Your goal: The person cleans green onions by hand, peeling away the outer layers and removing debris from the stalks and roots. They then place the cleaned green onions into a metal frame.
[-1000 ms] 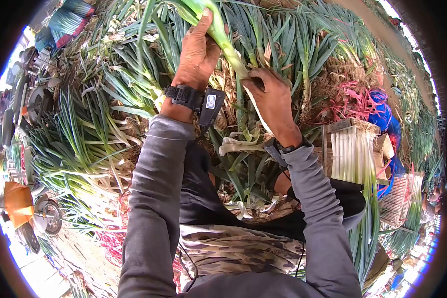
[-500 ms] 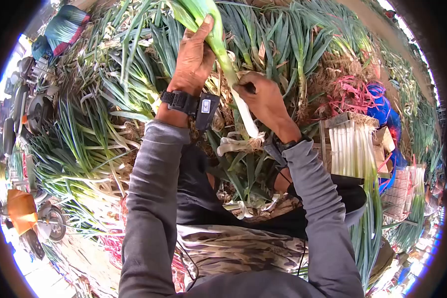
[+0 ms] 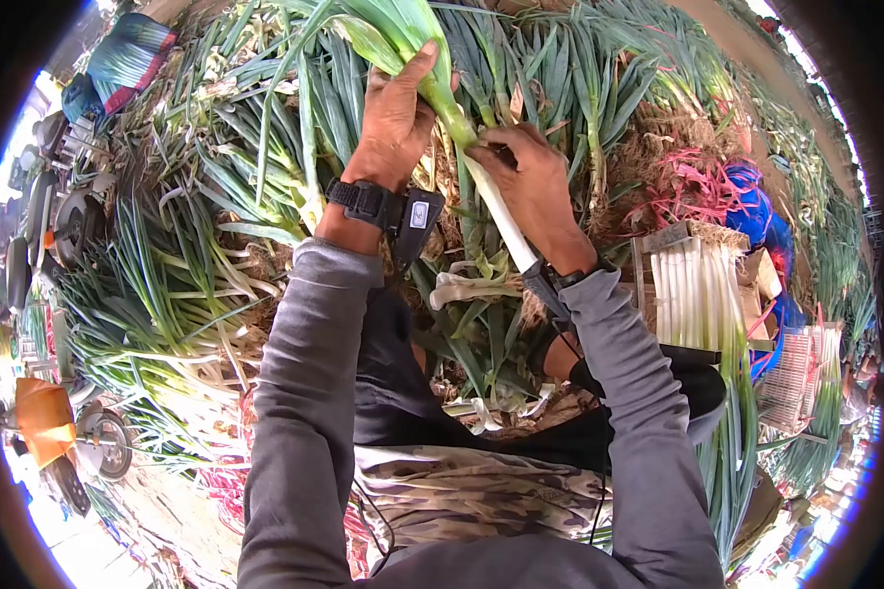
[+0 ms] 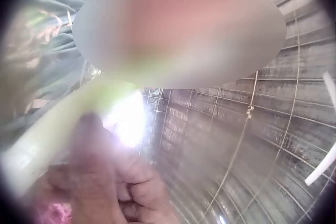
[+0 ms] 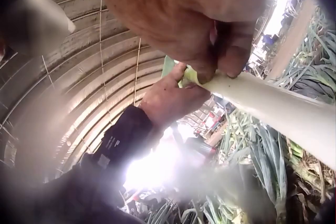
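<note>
My left hand [image 3: 393, 123] grips a leek [image 3: 499, 211] by its green upper part, the thumb lying along the leaf bases. Just below, my right hand [image 3: 535, 187] pinches the same stalk between thumb and fingers where green turns to white. The leek slants down to the right, its lower end reaching my right wrist. In the right wrist view, the smooth white shaft [image 5: 278, 108] runs out from the right fingertips [image 5: 231, 66], with the left hand [image 5: 168, 98] behind. A blurred patch covers much of the left wrist view, where the pale stalk [image 4: 47, 129] shows at left.
Heaps of leeks [image 3: 167, 265] lie on the left and in front. At right, a wooden frame holds trimmed leeks [image 3: 692, 294] side by side. Pink ties [image 3: 697, 191] and a blue bundle [image 3: 746, 206] lie beyond it. Parked motorbikes [image 3: 103, 442] stand far left.
The leek's lower end has swung right toward my right wrist since half a second ago. Both hands shifted slightly right, keeping hold of the leek.
</note>
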